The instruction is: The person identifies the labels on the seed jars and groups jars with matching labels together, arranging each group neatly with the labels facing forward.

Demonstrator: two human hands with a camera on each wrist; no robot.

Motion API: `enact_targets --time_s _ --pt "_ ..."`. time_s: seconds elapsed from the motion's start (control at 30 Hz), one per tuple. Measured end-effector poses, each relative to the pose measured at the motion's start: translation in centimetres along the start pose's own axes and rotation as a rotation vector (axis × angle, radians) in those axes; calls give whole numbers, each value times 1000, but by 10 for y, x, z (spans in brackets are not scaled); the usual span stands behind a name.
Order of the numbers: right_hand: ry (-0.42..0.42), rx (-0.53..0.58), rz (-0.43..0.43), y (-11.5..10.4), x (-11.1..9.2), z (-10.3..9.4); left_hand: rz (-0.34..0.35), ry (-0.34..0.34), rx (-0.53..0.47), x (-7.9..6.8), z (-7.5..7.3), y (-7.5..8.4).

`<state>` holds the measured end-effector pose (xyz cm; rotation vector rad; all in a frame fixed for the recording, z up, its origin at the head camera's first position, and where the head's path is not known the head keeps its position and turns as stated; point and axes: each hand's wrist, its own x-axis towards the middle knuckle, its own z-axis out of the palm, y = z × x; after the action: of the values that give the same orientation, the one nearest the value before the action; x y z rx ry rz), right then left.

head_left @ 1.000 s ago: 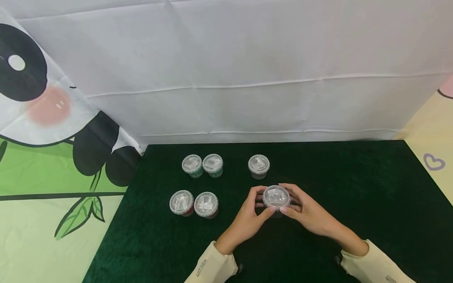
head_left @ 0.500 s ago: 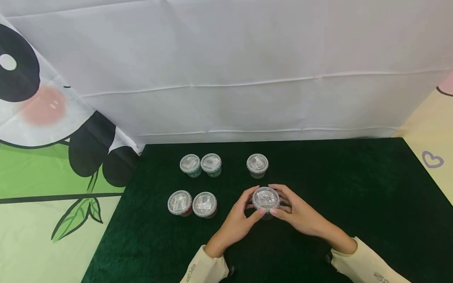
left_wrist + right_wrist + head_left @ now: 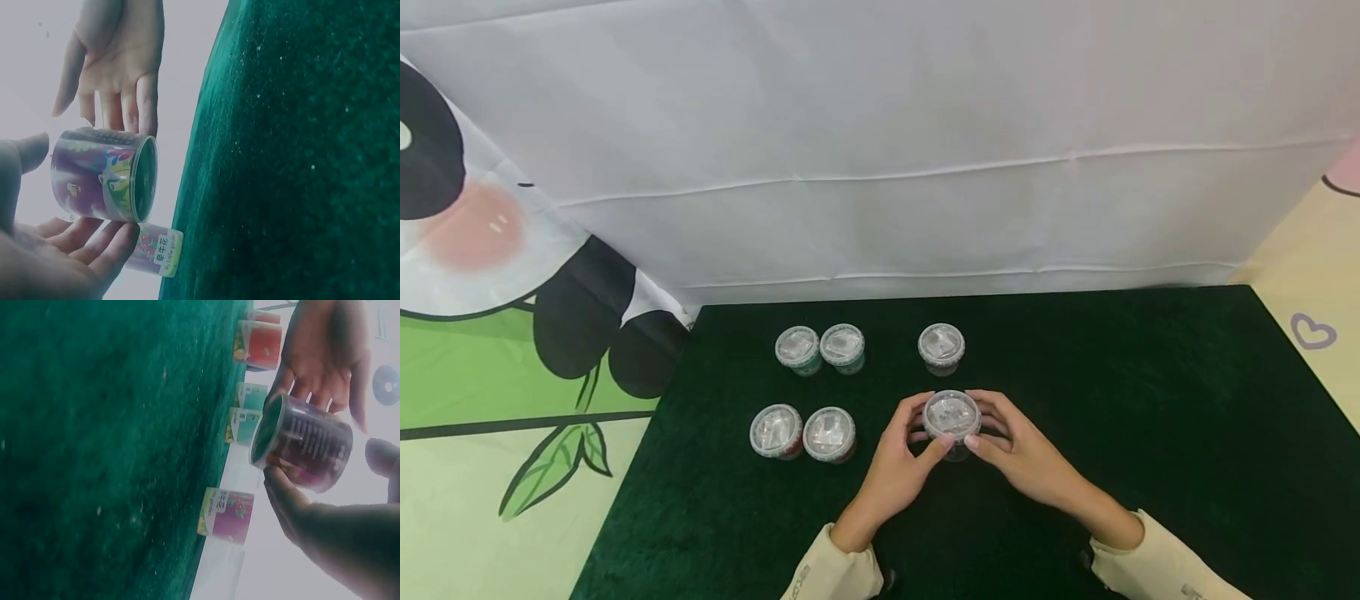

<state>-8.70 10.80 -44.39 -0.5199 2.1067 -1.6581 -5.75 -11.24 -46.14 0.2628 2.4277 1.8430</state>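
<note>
Both hands hold one small round plastic cup (image 3: 952, 408) with a clear lid and a purple printed wrap, near the middle of the dark green cloth. My left hand (image 3: 891, 471) grips its left side and my right hand (image 3: 1033, 467) its right, thumbs towards me and fingers around the far side. In the left wrist view the cup (image 3: 100, 175) shows garden pictures and its base, raised off the cloth. White print covers the cup's side (image 3: 315, 444) in the right wrist view. Straight behind it stands another purple cup (image 3: 942, 346).
Two teal cups (image 3: 842, 346) stand side by side at the back left. Nearer, a pair of red cups (image 3: 829, 433) sits left of my left hand. The green cloth (image 3: 1150, 400) stretches right, up to a white fabric backdrop (image 3: 887, 225).
The held cup and both hands have moved left, until the cup is nearly in line with the purple one behind. The whole head view has shifted slightly. The other cups stay put.
</note>
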Motion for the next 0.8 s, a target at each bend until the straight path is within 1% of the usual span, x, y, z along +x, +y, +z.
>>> enact_targets --time_s 0.2,0.37,0.47,0.63,0.8 --pt "32 28 1 0 2 8 -29 49 11 -1 4 2" --pt "31 12 -2 0 2 11 -59 68 4 -2 6 1" --pt "14 9 1 -1 3 9 -59 56 10 -3 5 1" --pt "-25 15 22 1 5 2 -52 11 24 -2 0 3" --pt "-80 59 75 2 6 -6 -83 -20 3 -1 -7 5"
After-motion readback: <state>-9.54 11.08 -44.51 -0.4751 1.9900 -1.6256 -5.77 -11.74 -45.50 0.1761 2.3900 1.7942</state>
